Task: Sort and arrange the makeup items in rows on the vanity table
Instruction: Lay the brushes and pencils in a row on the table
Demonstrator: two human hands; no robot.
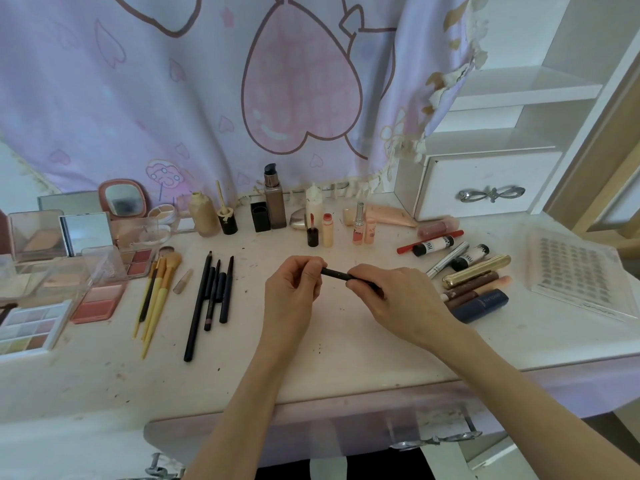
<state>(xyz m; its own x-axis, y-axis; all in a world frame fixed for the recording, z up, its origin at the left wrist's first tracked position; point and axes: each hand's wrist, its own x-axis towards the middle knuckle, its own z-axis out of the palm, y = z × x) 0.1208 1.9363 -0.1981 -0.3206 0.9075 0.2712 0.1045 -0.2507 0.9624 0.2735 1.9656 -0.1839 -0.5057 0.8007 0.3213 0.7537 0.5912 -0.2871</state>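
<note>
Both hands hold a slim black makeup pencil above the middle of the pale stained table: the left hand pinches its left end, the right hand grips the other. A row of dark pencils lies left of the slim pencil.

A bedroom dressing corner in a home: a scuffed cream vanity table carries open pressed-powder palettes, yellow-handled makeup brushes and a tall brown pump bottle of foundation. A lilac cartoon-print curtain with pink hearts hangs behind, beside white shelves and a small white drawer with a silver bow handle.
</note>
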